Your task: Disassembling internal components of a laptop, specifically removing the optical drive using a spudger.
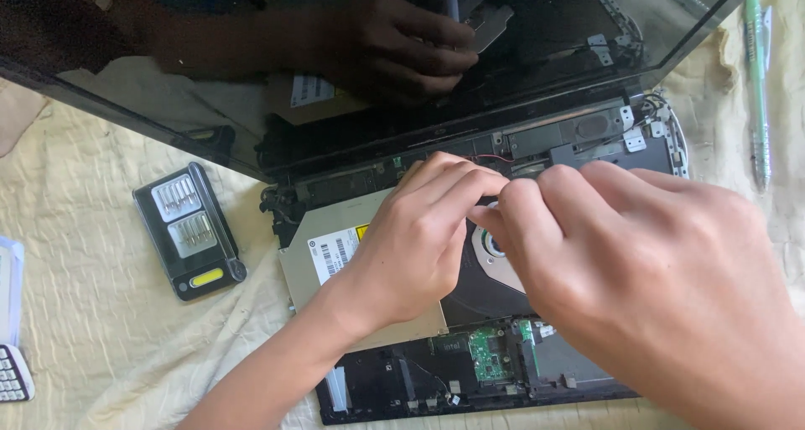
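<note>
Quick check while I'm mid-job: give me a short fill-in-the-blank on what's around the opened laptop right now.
1. The black screwdriver bit case lies on the person's ____ side of the opened black laptop.
2. The green pen lies on the ____ cloth.
3. Both the left hand and right hand work above the silver ____ drive.

Missing words: left; cream; optical

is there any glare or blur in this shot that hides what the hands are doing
Head view: daylight is even and the laptop screen mirrors a hand rather than glaring. The right hand looms large and slightly soft near the lens. The left hand is sharp. Their fingertips meet and hide the part between them.
</note>
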